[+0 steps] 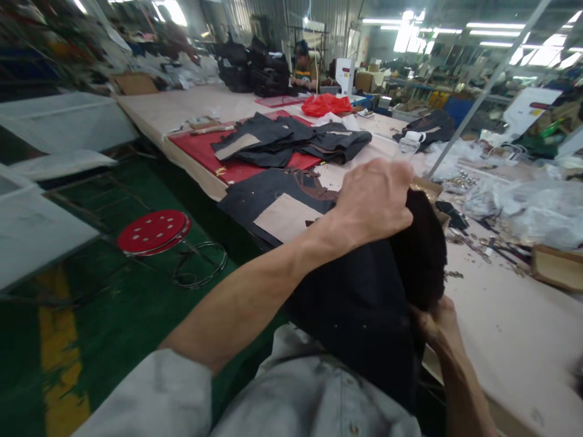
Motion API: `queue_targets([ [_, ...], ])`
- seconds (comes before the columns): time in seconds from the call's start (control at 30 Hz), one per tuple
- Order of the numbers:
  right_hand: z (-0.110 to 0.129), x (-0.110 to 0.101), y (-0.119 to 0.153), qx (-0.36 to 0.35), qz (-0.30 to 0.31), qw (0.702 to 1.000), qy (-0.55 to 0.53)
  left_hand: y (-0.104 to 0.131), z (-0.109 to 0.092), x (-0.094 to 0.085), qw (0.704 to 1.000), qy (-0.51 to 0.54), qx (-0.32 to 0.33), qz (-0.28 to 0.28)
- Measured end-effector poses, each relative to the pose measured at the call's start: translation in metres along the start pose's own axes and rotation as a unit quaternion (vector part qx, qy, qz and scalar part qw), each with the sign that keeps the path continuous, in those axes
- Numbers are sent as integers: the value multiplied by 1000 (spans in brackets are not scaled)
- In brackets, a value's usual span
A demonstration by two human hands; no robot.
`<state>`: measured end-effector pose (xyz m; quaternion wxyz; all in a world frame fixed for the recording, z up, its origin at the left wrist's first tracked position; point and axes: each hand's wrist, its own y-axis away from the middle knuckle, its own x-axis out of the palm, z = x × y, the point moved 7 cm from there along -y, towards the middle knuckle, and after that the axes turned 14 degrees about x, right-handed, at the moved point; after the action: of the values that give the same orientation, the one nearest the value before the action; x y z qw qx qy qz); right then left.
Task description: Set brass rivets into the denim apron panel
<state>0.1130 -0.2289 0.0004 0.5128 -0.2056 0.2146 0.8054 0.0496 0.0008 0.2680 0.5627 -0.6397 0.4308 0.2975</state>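
Your two hands are well apart, both at one big dark cloth piece [359,297] in front of your gray shirt [314,394]. Your left hand [376,197] is up high, with its fingers curled shut on the top of the cloth. Your right hand [435,321] is down low at the cloth's right edge. It is blurry and partly hidden, so I cannot tell how tight its fingers are.

The cloth hangs by the edge of the long table [510,328]. Just past it lies a dark piece with a tan patch [286,217]. To the right are an open cardboard box [558,267], small metal bits [483,247] and clear plastic bags [537,206]. To the left, a red stool [155,232] stands on the green floor [155,328].

Farther on, more dark cloth pieces [273,136] lie over a red mat [195,147]. A clear bottle [411,142] stands to their right. Behind them are a red plastic bag [327,105], a pile of black things [255,68] and a person [303,65].
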Motion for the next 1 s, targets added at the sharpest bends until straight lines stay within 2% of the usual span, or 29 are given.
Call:
queue_targets([
  [0.07,16,-8,-2,-24,-18,1000,7,0,-6,-45,996,-56,-5,-74],
  [0.13,35,-19,-13,-53,-63,997,2,5,-17,-77,986,-101,15,-134],
  [0.2,61,-36,-28,-105,-136,985,-14,19,-33,-95,972,-129,53,-188],
  [0.27,90,-53,-45,-178,-200,962,-46,42,-50,-96,955,-142,83,-246],
  [0.33,115,-69,-62,-254,-246,931,-92,71,-59,-79,946,-145,85,-277],
  [0.43,136,-79,-86,-321,-264,902,-116,110,-56,-26,961,-142,25,-235],
  [0.5,140,-71,-99,-334,-230,909,-98,127,-45,11,971,-141,-41,-189],
  [0.57,141,-55,-106,-340,-172,922,-73,135,-34,38,974,-142,-101,-143],
  [0.6,141,-46,-107,-344,-143,926,-60,134,-30,45,973,-146,-121,-130],
  [0.67,142,-30,-106,-351,-98,931,-33,126,-26,49,970,-156,-138,-125],
  [0.73,145,-18,-105,-353,-71,933,-12,109,-26,48,973,-158,-111,-124],
  [0.8,149,-11,-106,-353,-61,934,-3,88,-29,54,984,-140,-56,-93],
  [0.9,153,-7,-112,-356,-59,933,-6,64,-28,82,995,-101,0,-2],
  [1.0,149,-10,-116,-361,-84,929,-1,50,-14,115,992,-90,-7,90],
])
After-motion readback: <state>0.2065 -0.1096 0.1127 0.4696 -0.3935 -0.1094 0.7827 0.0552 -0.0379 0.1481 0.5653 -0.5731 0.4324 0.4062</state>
